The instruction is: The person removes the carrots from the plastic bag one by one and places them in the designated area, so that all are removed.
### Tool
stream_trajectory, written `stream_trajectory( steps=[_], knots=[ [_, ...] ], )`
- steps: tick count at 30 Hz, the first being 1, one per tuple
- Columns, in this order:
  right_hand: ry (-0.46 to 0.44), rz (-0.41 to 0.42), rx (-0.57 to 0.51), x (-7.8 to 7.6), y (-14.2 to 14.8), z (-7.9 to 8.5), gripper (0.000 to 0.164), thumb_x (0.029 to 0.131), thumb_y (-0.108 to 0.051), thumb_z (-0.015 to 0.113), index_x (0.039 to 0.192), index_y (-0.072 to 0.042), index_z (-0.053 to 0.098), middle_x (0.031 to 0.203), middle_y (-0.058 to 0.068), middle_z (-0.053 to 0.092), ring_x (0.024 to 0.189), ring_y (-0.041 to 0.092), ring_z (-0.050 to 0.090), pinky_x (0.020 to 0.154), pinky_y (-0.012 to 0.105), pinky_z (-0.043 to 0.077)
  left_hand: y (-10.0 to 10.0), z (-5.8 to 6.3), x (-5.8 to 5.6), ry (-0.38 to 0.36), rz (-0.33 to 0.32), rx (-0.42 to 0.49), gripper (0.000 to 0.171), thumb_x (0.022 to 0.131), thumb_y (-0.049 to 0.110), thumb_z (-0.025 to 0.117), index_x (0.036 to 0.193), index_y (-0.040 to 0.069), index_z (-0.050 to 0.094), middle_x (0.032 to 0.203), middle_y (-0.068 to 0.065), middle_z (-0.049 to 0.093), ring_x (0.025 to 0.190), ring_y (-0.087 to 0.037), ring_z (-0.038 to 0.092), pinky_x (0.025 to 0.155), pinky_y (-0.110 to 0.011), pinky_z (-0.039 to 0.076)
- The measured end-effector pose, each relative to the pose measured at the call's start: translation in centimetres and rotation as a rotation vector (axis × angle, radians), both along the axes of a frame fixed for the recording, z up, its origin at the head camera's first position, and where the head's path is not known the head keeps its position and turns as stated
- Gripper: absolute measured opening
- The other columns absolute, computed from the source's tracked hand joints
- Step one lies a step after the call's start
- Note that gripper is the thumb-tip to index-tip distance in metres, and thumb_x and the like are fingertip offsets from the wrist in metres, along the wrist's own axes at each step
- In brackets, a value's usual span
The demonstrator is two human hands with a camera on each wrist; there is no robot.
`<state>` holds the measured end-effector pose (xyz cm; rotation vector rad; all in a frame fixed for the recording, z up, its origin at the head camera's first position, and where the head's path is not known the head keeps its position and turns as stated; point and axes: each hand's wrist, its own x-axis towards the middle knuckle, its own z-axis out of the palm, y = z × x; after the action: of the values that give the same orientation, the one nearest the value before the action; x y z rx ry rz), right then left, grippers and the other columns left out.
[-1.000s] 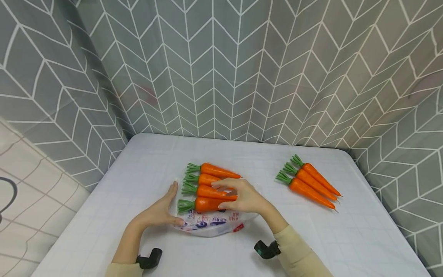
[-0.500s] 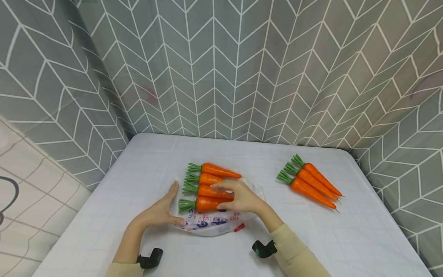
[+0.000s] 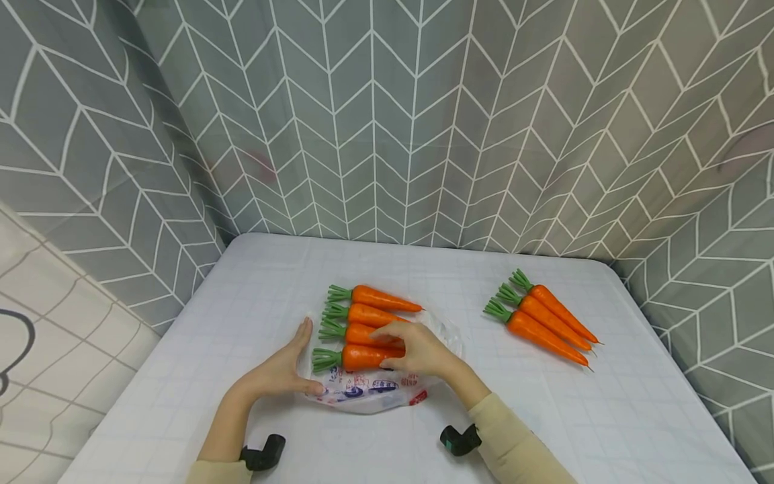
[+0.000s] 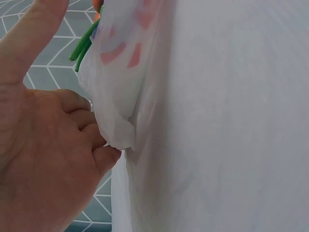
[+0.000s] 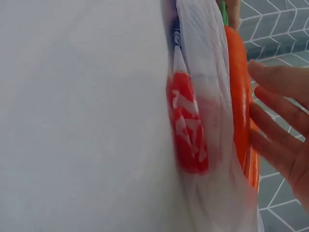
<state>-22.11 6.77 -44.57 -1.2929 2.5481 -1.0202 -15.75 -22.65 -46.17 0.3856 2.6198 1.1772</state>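
Observation:
Several carrots with green stems lie side by side on a printed plastic bag (image 3: 363,401), their stems toward the left. My right hand (image 3: 417,349) is over the tip ends of the nearest carrot (image 3: 361,357) and the one behind it. Its fingers are loosely bent and spread, with the thumb at the nearest carrot's side; the right wrist view shows the fingertips right at that carrot (image 5: 239,96). At the bag's left edge, my left hand (image 3: 281,368) is spread, with the thumb on the bag's near corner. In the left wrist view its fingers touch the white bag (image 4: 116,96).
Three more carrots (image 3: 538,319) lie together at the right of the white-covered table (image 3: 611,417). Patterned grey curtains (image 3: 399,121) hang behind and at the sides. Each wrist carries a black camera mount, the left one (image 3: 263,453) near the table's front.
My right hand has shifted slightly left and toward the front, uncovering more of the second carrot from the back. My left hand and the carrots stay about where they were.

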Motion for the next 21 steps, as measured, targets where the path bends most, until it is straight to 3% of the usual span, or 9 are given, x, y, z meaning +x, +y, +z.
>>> stream_trajectory(
  steps=[8, 21],
  knots=[
    [0.123, -0.027, 0.186, 0.55, -0.14, 0.2, 0.032, 0.082, -0.016, 0.077, 0.113, -0.018, 0.07, 0.111, -0.008, 0.067, 0.103, 0.011, 0.061, 0.089, 0.028, 0.051, -0.1, -0.09, -0.26, 0.013, 0.004, -0.04, 0.131, 0.066, 0.041, 0.087, 0.15, -0.009, 0.0, 0.156, -0.029, -0.006, 0.143, -0.045, -0.001, 0.113, -0.055, 0.01],
    [0.208, -0.021, 0.278, 1.1, -0.44, 0.21, 0.043, 0.079, -0.012, 0.076, 0.12, -0.019, 0.066, 0.113, -0.007, 0.067, 0.091, 0.012, 0.063, 0.08, 0.029, 0.054, -0.14, -0.07, -0.11, -0.003, 0.006, -0.034, 0.131, 0.065, 0.041, 0.087, 0.15, -0.007, -0.001, 0.156, -0.028, -0.007, 0.143, -0.044, -0.002, 0.113, -0.056, 0.009]
  ],
)
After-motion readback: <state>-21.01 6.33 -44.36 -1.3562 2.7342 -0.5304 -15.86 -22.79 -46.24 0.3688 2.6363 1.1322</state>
